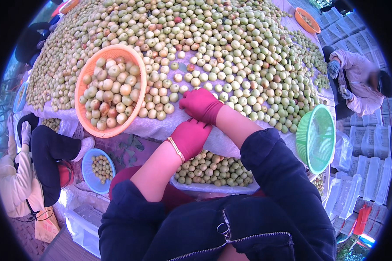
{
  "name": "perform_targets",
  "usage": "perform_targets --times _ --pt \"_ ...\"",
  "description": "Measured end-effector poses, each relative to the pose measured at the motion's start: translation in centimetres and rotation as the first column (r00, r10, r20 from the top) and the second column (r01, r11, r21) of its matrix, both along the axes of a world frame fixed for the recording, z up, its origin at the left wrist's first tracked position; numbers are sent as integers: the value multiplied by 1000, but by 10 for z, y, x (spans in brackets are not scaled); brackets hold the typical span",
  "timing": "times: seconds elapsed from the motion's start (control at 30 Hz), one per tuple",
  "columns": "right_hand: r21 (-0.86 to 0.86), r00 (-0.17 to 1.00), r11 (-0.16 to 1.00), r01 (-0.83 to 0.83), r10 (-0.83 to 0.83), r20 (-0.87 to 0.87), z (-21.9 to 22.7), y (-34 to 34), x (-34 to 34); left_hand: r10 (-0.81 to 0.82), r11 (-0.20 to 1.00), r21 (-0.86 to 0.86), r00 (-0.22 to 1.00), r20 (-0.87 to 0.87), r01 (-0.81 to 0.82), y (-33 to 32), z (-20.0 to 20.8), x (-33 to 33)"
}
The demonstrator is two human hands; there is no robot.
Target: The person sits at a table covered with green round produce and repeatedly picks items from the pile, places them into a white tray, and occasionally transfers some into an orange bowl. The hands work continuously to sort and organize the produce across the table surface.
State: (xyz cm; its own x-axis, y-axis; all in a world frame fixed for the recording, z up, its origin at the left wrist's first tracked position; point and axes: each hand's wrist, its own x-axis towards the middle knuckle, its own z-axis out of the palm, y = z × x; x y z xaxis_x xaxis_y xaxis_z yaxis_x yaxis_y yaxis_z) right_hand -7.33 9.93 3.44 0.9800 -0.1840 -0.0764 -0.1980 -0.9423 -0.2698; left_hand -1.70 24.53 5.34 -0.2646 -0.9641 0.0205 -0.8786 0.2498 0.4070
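Both my hands wear dark red gloves and meet at the near edge of a cloth-covered table (170,126). My right hand (201,105) is closed, its fingers bent down beside the nearest fruit. Just below it my left hand (191,138), a gold bangle at its wrist, is closed too and touches or nearly touches the right. Whatever lies in either hand is hidden. A wide heap of small round green-yellow fruit (231,56), jujube-like and some reddish, covers the table. To the left, an orange plastic basket (79,93) full of the same fruit rests tilted near the edge.
On the right edge stands a green basket (320,139). Below my hands a container of fruit (215,169) sits under the table edge. A blue basin (89,182) and a clear crate (85,230) are at lower left. People sit left and right; stacked crates (366,139) line the right.
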Motion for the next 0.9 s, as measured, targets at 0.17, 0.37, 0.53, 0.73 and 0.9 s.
perform_targets --times 0.17,0.37,0.53,0.73,0.9 --pt "356 831 900 252 -390 397 34 -4 -69 24 991 127 999 29 -27 -2 10 2" --pt "450 479 590 670 -807 345 86 -8 -322 46 984 171 997 69 -57 -1 18 5" --pt "29 238 250 968 -947 213 119 26 -577 73 991 114 997 23 -75 2 22 6" --pt "-618 -8 -11 786 -1000 8 144 51 -666 92 990 112 996 -5 -91 5 26 5" --pt "-59 598 627 777 -705 382 126 -54 -437 152 984 105 987 -46 -147 0 31 5"
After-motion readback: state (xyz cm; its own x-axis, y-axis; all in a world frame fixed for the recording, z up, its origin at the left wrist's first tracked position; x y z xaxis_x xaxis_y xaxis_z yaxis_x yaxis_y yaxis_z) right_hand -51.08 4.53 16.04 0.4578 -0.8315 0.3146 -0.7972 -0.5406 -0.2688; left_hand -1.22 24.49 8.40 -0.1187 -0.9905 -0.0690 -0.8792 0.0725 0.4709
